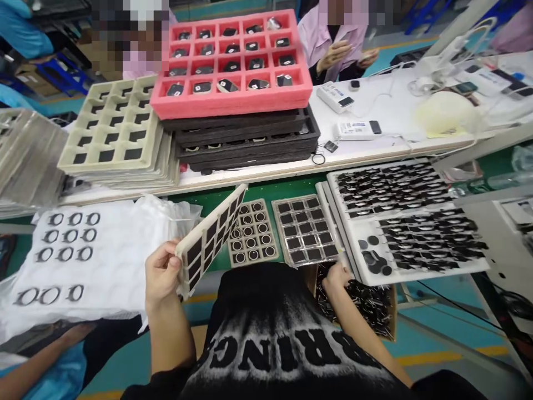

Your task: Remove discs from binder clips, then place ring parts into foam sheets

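Black T-shirt (287,333) has big letters, BRING or BRINC, hard to tell. Print on the small white cardboard boxes (335,97) is too small.

Left hand (164,272) pinches a tilted beige plastic grid tray (202,250) above the green tabletop (266,190). Right hand (338,276)'s by a flat clear-rimmed tray (282,230)'s near corner; can't tell its grip. Bit of open green behind.

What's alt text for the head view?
A person's left hand holds a tilted tray of dark rectangles; the right hand is by the near corner of a similar tray lying flat. A ring tray lies beside the flat one. Behind, a pink foam tray of small dark pieces sits on black trays.
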